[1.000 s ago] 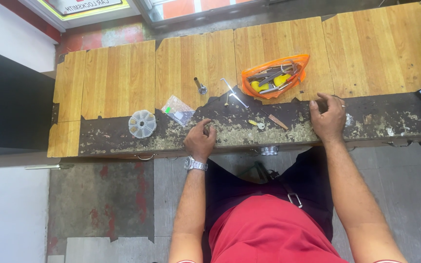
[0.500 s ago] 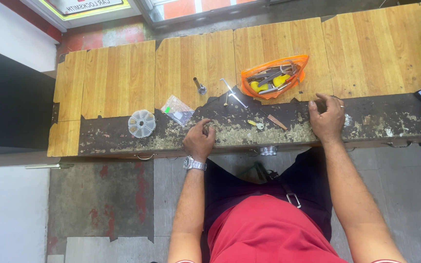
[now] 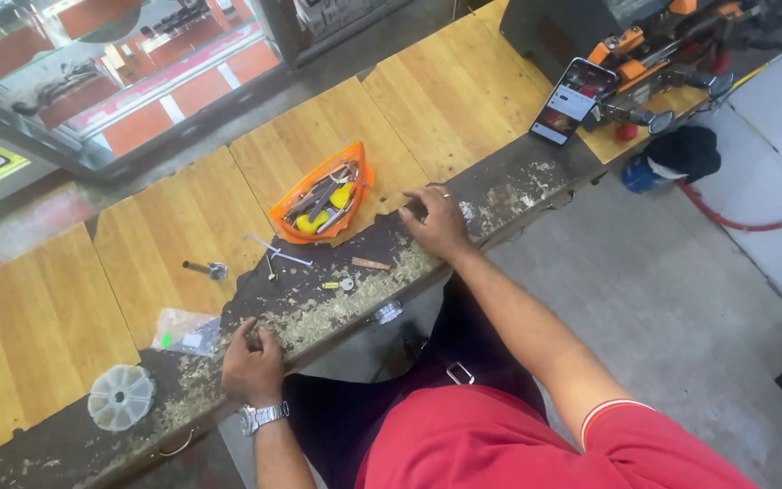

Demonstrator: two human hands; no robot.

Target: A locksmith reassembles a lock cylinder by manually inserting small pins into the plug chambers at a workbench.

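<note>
My left hand, with a metal watch on the wrist, rests on the worn dark front strip of the wooden bench, its fingers curled in; nothing shows in them. A clear plastic bag lies just to its left. My right hand lies palm down on the same dark strip, fingers apart, a ring on one finger. An orange tray full of small tools sits just left of it. Between my hands lie a small key with a yellow tag, a brown sliver and a thin metal rod.
A round clear compartment box sits at the bench's near left, and a short metal bolt lies further back. At the far right a phone leans against an orange and black machine. A black cloth and a red hose lie on the floor.
The view has swung to the right and tilted, bringing the phone and the machine into sight. Both hands stay on the bench's dark front strip, much as before.
</note>
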